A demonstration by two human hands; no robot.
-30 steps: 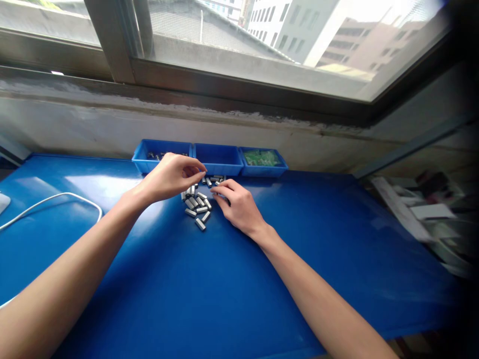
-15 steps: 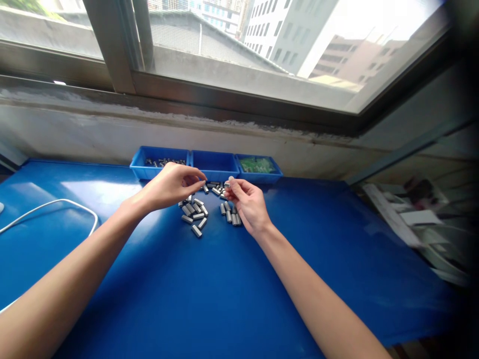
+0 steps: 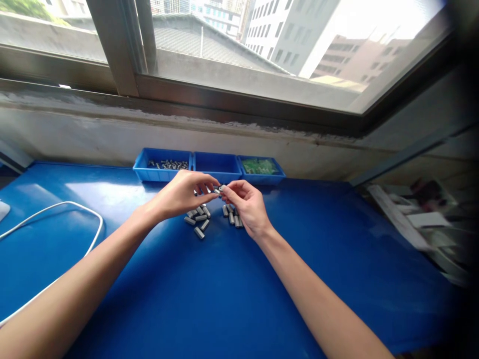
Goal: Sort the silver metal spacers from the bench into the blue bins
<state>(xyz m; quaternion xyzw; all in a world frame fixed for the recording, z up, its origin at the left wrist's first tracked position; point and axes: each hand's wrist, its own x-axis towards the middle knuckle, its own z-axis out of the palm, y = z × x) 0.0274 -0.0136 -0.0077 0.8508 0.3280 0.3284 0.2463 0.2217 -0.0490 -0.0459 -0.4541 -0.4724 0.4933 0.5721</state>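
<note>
Right hand (image 3: 250, 205) pinches a small silver metal piece (image 3: 220, 189) between thumb and fingertips, apparently just above the smooth blue desk (image 3: 194, 294); the left hand (image 3: 184, 193) has its thumb and fingers curved into a narrow gap right beside that piece, though whether it grips anything I cannot tell. Half a second ago the two hands stood apart, with the piece at the right fingertips only; now the left hand has shifted rightward and the fingertips meet or nearly meet around it, so both hands seem engaged on the same spot; the exact contact is too small to make out. Short grey metal cylinders (image 3: 199, 233) lie loose below the left hand; a second cluster of similar grey metal pieces (image 3: 231, 218) lies partly hidden by the right hand; three blue plastic bins (image 3: 153, 175) stand in a row beyond.
</note>
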